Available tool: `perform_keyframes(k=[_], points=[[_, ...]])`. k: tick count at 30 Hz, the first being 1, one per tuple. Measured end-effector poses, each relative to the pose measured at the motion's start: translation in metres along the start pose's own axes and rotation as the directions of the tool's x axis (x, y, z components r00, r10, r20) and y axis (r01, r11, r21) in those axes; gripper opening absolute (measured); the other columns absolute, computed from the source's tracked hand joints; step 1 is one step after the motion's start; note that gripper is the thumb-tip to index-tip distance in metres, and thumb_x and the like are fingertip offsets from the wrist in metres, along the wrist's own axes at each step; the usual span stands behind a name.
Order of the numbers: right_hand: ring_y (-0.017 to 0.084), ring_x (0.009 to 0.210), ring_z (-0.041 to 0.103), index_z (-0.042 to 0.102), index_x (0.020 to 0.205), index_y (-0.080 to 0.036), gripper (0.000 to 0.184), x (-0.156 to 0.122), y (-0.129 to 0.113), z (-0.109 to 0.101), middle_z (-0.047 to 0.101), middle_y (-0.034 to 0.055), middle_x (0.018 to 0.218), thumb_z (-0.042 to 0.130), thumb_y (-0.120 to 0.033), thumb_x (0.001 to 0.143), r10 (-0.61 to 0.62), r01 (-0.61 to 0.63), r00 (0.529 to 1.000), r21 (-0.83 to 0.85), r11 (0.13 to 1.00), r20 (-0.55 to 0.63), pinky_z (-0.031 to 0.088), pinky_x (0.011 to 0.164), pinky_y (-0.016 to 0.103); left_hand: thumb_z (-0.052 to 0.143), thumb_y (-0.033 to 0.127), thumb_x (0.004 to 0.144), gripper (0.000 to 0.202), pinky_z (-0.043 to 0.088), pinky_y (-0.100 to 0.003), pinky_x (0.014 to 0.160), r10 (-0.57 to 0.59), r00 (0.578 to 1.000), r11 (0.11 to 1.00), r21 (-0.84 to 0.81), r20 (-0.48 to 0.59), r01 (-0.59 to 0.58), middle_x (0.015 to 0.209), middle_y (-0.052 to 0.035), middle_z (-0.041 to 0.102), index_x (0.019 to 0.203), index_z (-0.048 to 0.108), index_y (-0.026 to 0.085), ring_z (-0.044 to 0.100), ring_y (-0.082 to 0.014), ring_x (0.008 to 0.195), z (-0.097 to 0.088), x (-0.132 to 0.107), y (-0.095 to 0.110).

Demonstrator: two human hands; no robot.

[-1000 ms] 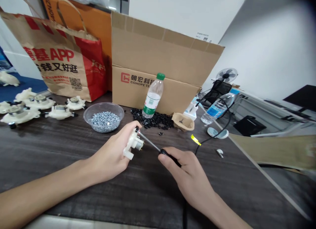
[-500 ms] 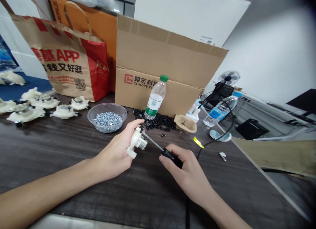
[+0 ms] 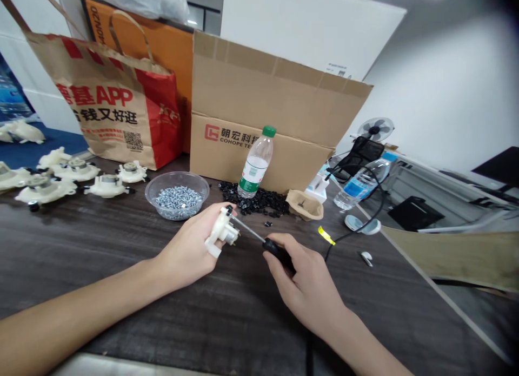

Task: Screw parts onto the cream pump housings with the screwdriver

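My left hand (image 3: 190, 251) is closed round a cream plastic housing with a small motor (image 3: 221, 232), held up over the table. A small black part sits at the top of this housing. My right hand (image 3: 304, 273) grips the black handle of a screwdriver (image 3: 251, 231). Its shaft slants up and left, and the tip meets the housing at the black part; whether a screw is there is too small to tell. Just beyond my left hand stands a clear plastic bowl (image 3: 150, 195) of small silvery screws (image 3: 178, 197).
Several similar motor housings (image 3: 107, 185) lie at the left. Behind the hands are a heap of black parts (image 3: 271, 202), a green-capped bottle (image 3: 254, 167), a cardboard box (image 3: 227, 94), a paper bag (image 3: 105, 111) and a brown paper tray (image 3: 304, 204). A black cable (image 3: 352, 230) runs at the right.
My left hand and the housing have shifted slightly left and tilted a little. The screwdriver has followed, its tip still at the black part.
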State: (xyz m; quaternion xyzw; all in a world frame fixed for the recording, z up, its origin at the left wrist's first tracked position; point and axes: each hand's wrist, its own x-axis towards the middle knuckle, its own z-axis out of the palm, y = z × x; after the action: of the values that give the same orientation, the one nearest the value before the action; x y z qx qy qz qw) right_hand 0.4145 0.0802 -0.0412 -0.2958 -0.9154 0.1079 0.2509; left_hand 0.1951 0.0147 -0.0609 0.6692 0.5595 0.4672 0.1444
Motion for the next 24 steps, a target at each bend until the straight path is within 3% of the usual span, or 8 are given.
perform_keyframes(k=[6,11,18,21,24], points=[[0.023,0.072,0.069,0.058,0.114,-0.019,0.023,-0.004,0.003,0.001,0.072,0.0096,0.085,0.046,-0.027,0.096,-0.122,0.115,0.992,-0.162,0.980,-0.032,0.053,0.064,0.034,0.054,0.002,0.076,0.048,0.045,-0.029,0.075,-0.049,0.998,0.996,0.070,0.029,0.047,0.100,0.0003,0.063,0.118,0.051,0.024,0.060,-0.0166,0.085,-0.005,0.002,0.001],[0.021,0.064,0.065,0.058,0.106,-0.019,0.020,-0.003,0.004,0.003,0.069,0.0060,0.075,0.043,-0.029,0.097,-0.060,0.064,0.998,-0.189,0.980,0.027,0.046,0.057,0.032,0.054,0.011,0.082,0.042,0.046,-0.029,0.071,-0.119,0.988,0.992,-0.041,0.101,0.123,0.094,0.0030,0.064,0.119,0.048,0.028,0.060,-0.0159,0.080,0.000,0.003,-0.003],[0.018,0.055,0.056,0.053,0.094,-0.022,0.011,-0.003,0.004,-0.001,0.060,-0.0003,0.063,0.045,-0.030,0.094,0.003,0.002,0.999,-0.113,0.994,0.047,0.036,0.054,0.030,0.062,0.017,0.080,0.044,0.049,-0.032,0.078,-0.196,0.975,0.960,-0.183,0.108,0.213,0.101,-0.0006,0.065,0.121,0.048,0.026,0.062,-0.0186,0.086,0.006,0.001,-0.004],[0.013,0.048,0.045,0.045,0.077,-0.023,0.015,0.000,0.004,0.000,0.046,-0.0070,0.054,0.052,-0.029,0.089,0.089,-0.092,0.994,0.046,0.995,0.064,0.030,0.049,0.027,0.070,0.018,0.075,0.045,0.052,-0.031,0.078,-0.250,0.950,0.856,-0.416,0.189,0.307,0.107,-0.0039,0.064,0.116,0.052,0.023,0.063,-0.0198,0.092,0.005,0.001,-0.002],[0.011,0.055,0.044,0.040,0.071,-0.023,0.023,0.002,0.004,0.002,0.044,-0.0072,0.060,0.056,-0.029,0.087,0.133,-0.142,0.990,0.260,0.955,0.051,0.033,0.052,0.024,0.071,0.012,0.070,0.052,0.051,-0.023,0.052,-0.189,0.869,0.591,-0.654,0.457,0.472,0.104,-0.0072,0.066,0.116,0.048,0.022,0.066,-0.0197,0.077,0.003,0.000,-0.002]])
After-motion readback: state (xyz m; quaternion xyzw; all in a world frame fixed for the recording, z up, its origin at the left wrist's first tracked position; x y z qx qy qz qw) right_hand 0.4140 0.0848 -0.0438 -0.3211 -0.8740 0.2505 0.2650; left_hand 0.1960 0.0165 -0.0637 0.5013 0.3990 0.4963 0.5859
